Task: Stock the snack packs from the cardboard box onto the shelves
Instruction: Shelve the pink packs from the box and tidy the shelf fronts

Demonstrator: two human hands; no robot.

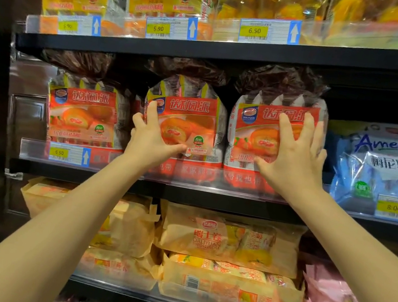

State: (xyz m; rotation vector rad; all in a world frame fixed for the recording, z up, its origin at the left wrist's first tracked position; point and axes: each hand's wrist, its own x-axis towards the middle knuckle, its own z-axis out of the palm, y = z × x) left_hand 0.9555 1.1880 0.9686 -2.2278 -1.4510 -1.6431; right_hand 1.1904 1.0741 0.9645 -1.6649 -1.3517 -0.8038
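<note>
Snack packs, red, stand three abreast on the middle shelf, behind its clear lip. The left hand grasps the middle pack by its left edge, thumb across the lower front. The right hand lies spread on the face of the right pack, fingers straight, pressing rather than gripping. The step in hand appears to be seating and squaring both packs. The next move likely calls for pushing them back, upright and level with the left pack. The cardboard box is out of view.
</note>
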